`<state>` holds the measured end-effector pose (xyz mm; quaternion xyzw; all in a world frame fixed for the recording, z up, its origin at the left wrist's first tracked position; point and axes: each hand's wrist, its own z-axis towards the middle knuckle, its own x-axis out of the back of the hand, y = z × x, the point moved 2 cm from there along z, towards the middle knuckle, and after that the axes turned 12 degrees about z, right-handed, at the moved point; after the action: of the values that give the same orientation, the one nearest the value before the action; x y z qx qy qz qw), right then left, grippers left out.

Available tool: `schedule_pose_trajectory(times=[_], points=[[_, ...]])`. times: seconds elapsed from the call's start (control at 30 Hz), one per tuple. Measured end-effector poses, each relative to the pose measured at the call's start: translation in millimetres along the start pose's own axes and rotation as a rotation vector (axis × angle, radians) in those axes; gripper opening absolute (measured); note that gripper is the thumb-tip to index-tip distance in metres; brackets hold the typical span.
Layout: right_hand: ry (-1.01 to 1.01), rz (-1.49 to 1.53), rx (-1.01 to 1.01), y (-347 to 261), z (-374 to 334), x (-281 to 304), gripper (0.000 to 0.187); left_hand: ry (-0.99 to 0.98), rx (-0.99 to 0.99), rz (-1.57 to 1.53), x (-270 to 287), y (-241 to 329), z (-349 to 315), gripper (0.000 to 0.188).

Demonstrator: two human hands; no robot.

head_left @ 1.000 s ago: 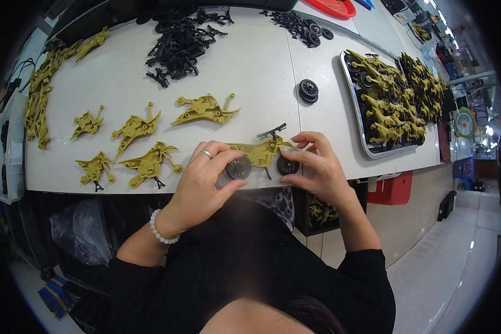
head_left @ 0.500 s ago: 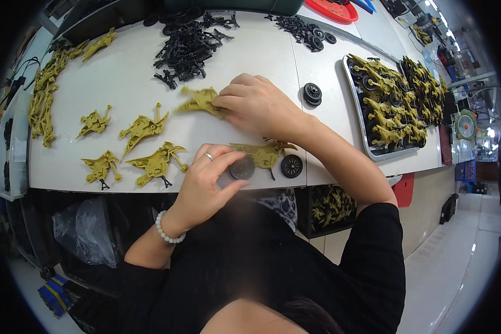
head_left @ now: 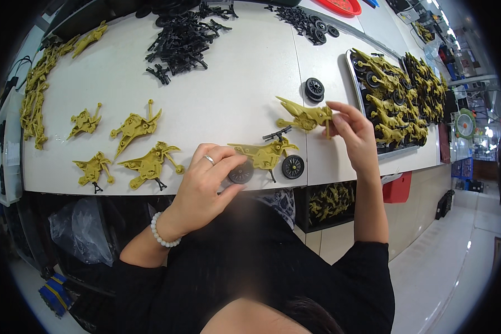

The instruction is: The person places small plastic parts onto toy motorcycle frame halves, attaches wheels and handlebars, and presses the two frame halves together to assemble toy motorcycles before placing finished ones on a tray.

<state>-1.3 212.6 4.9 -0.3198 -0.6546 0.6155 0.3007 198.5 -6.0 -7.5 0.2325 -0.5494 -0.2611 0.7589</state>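
In my right hand (head_left: 353, 133) a yellow toy motorcycle body half (head_left: 306, 117) is pinched at one end between thumb and fingers, raised over the table right of centre. Below it, near the table's front edge, lies another yellow motorcycle body half (head_left: 267, 157). A black spoked wheel (head_left: 293, 166) sits at its right end, a black handlebar (head_left: 276, 133) at its top and a small black stand under it. My left hand (head_left: 211, 172) grips a second black wheel (head_left: 241, 172) at its left end, thumb below and fingers above.
Several yellow body halves (head_left: 136, 131) lie at the left, with a yellow pile (head_left: 34, 108) beyond. Black small parts (head_left: 178, 44) are heaped at the back. Two stacked wheels (head_left: 314, 89) lie near a metal tray (head_left: 355, 83) of assembled toy motorcycles. A dark bin (head_left: 331, 201) sits below the edge.
My right hand has carried the yellow body half from the middle of the table to the right, uncovering the handlebar. My left hand stays on the wheel.
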Motion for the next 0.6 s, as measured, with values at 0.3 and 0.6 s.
schedule_pose_trajectory(times=[0.3, 0.6], points=[[-0.051, -0.92, 0.438, -12.8, -20.5, -20.2, 0.034, 0.025, 0.069, 0.017, -3.0, 3.7, -0.8, 0.052], [0.028, -0.764, 0.334, -15.5, -6.0, -17.4, 0.032, 0.075, 0.009, 0.16, -10.5, 4.3, 1.5, 0.053]])
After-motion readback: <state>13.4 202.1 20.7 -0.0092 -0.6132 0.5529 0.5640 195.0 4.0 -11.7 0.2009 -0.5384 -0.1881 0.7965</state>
